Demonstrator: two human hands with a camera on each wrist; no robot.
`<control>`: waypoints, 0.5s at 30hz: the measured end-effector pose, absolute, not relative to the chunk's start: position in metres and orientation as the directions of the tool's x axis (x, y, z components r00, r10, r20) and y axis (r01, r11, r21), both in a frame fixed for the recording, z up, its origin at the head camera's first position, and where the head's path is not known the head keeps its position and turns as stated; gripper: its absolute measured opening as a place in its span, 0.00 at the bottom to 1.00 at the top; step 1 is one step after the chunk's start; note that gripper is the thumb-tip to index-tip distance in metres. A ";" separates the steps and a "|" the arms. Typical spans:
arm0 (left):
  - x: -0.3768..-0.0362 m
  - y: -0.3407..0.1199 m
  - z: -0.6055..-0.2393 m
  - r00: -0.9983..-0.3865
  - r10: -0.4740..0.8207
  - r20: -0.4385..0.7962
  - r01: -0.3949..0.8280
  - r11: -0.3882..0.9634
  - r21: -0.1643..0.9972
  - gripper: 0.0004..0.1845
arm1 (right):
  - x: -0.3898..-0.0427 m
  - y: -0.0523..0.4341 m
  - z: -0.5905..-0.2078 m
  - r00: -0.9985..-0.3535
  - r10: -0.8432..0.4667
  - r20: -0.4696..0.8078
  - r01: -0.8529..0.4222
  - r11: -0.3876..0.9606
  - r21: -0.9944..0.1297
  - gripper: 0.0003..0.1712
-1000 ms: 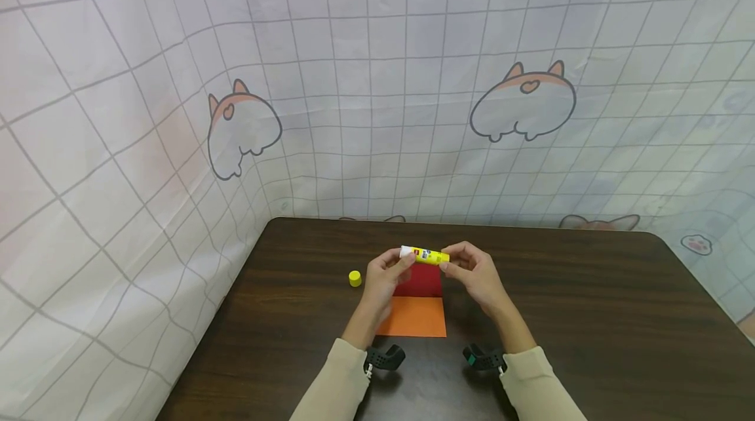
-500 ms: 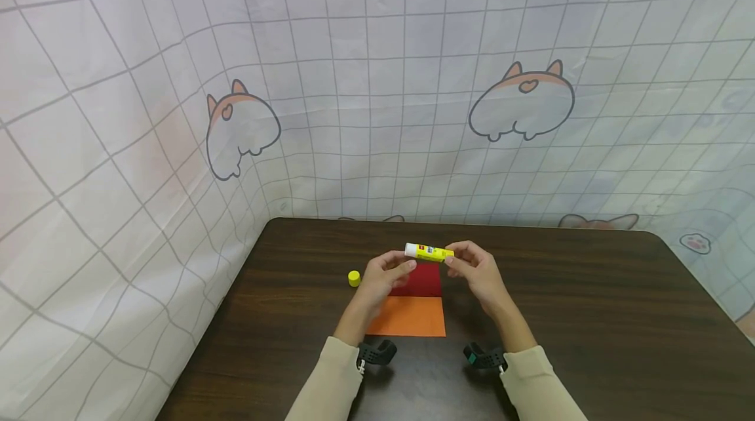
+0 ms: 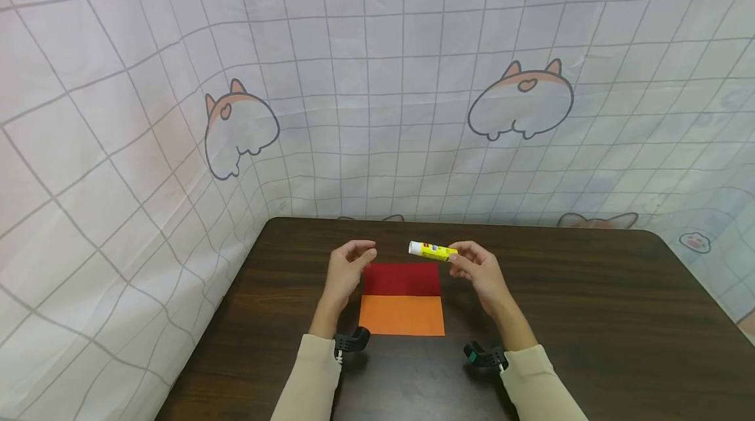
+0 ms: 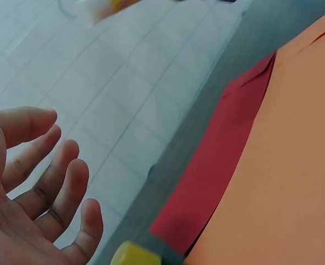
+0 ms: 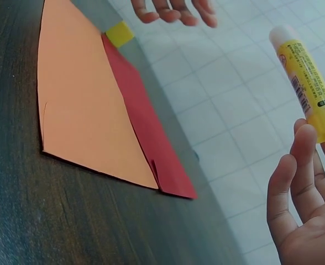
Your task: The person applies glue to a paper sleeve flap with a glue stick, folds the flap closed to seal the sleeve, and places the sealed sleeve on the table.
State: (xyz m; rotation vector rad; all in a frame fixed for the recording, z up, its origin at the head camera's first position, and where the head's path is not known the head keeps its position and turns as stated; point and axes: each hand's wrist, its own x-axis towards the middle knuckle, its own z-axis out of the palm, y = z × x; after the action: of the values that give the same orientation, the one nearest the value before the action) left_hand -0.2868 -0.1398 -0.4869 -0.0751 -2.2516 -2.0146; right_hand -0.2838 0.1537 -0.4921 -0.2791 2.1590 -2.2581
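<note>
A glue stick (image 3: pixel 432 251), yellow with a bare white end, is held up above the table by my right hand (image 3: pixel 480 275). Thumb and fingers pinch its yellow base, and the white end points left. My left hand (image 3: pixel 343 275) is apart from it, fingers loosely bent around nothing. Between the hands on the table lie a red paper sheet (image 3: pixel 401 279) and an orange paper sheet (image 3: pixel 402 315), the orange one nearer me. The yellow cap (image 5: pixel 120 34) stands beside the red paper in the right wrist view; in the head view my left hand hides it.
Dark wood-grain table (image 3: pixel 590 316) extends on both sides of the papers. A white grid-patterned curtain (image 3: pixel 377 80) with cartoon animals hangs behind and along the left. Each wrist wears a black strap (image 3: pixel 352 340).
My left hand has let go of the glue stick's white end and moved left, now over the cap. The right hand keeps hold of the stick, which has shifted slightly right.
</note>
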 end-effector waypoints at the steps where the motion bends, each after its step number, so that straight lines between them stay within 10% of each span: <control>1: -0.287 -0.144 -0.487 -0.991 -0.055 0.125 0.117 0.118 0.986 0.10 | -0.284 0.154 -0.492 -0.984 -0.126 0.122 -0.116 -0.055 -0.992 0.20; 15: -0.289 -0.184 -0.501 -0.982 -0.054 0.179 0.128 0.502 0.855 0.18 | -0.284 0.156 -0.497 -0.989 -0.110 0.096 -0.087 -0.087 -0.992 0.18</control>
State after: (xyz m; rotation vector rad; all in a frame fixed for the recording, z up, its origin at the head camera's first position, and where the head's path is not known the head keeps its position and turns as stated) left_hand -0.2890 -0.1837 -0.5009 -0.0638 -2.5596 -1.4811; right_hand -0.2842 0.1562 -0.4970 -0.2277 2.1116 -2.2939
